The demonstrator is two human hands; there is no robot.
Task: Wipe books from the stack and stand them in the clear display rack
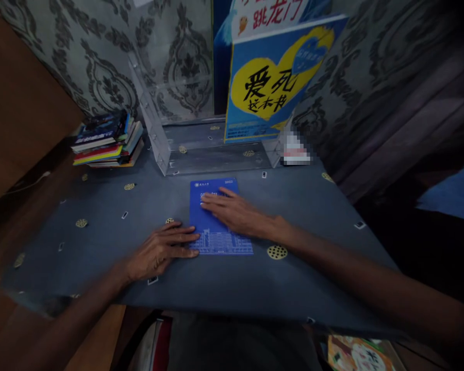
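Note:
A blue booklet (212, 219) marked 2022, with white print and a drawing of a building along its bottom, lies flat on the cloth-covered table. My right hand (235, 211) rests flat across its upper right part, fingers stretched out and pointing left, hiding some of the title. At the lower left edge lies my left hand (166, 247), palm down, its fingertips just on the cover. Neither hand is wrapped round anything.
Behind the booklet stands a clear acrylic rack (158, 139), with a blue-and-yellow book (263, 98) upright at its right side. A pile of books (104, 141) sits at the back left. A small blurred-out item (295, 150) is beside the rack. Patterned wallpaper (185, 62) rises behind.

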